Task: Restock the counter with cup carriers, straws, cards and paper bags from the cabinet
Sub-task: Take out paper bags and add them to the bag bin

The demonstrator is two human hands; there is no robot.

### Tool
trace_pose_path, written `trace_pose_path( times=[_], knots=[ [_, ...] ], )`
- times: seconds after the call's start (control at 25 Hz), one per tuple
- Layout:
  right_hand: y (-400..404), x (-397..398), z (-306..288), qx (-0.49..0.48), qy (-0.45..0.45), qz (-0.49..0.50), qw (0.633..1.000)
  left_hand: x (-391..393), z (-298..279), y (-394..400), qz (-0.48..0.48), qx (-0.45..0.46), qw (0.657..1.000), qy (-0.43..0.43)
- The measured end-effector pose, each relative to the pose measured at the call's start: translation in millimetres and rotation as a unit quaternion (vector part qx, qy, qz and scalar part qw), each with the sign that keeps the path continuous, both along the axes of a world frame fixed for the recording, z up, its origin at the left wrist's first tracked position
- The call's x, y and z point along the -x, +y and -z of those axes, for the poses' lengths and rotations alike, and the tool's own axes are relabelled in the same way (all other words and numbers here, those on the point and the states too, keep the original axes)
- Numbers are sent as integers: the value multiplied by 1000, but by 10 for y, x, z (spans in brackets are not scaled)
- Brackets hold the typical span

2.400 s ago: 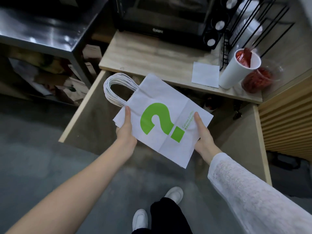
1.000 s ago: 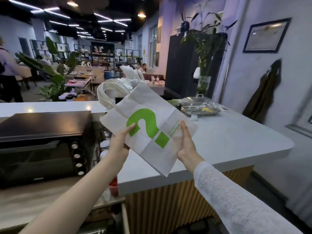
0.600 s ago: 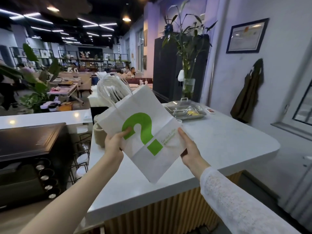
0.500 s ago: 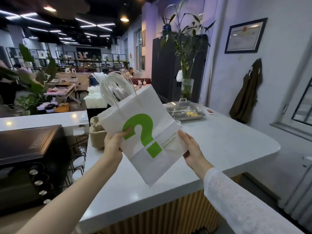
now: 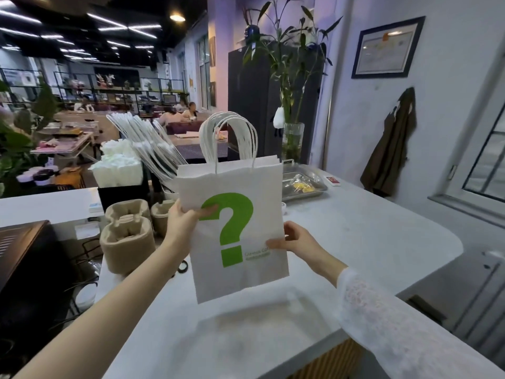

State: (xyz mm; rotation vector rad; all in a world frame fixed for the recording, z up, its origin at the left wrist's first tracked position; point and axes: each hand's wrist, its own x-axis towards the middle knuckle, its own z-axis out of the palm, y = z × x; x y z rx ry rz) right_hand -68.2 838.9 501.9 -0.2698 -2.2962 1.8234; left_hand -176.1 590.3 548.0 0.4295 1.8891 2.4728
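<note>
Two hands hold a flat stack of white paper bags [image 5: 240, 214] upright above the white counter [image 5: 369, 242], the left hand [image 5: 183, 222] pinching the left edge beside the green question mark, the right hand [image 5: 295, 240] pinching the lower right edge, the two hands apart. Just beyond to the left, stacked brown cup carriers [image 5: 128, 236] stand on the counter, with a black box of white straws [image 5: 120, 170] and more bag handles behind them; a metal tray [image 5: 303, 181] sits farther back.
</note>
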Motion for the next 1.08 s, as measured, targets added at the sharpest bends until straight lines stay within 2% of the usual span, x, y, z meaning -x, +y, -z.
trace_pose_path(
  times=[0.16, 0.4, 0.56, 0.84, 1.08],
  knots=[
    [-13, 242, 90, -17, 20, 3, 1000, 173, 74, 30, 25, 42, 999, 21],
    [37, 560, 227, -40, 48, 12, 998, 329, 198, 26, 47, 54, 997, 42],
    [60, 713, 226, 30, 24, -24, 999, 378, 220, 88, 46, 76, 995, 53],
    [253, 899, -144, 77, 84, -68, 991, 518, 74, 168, 36, 44, 997, 48],
    [242, 1097, -209, 97, 77, -85, 989, 546, 164, 271, 15, 6, 999, 35]
  ],
)
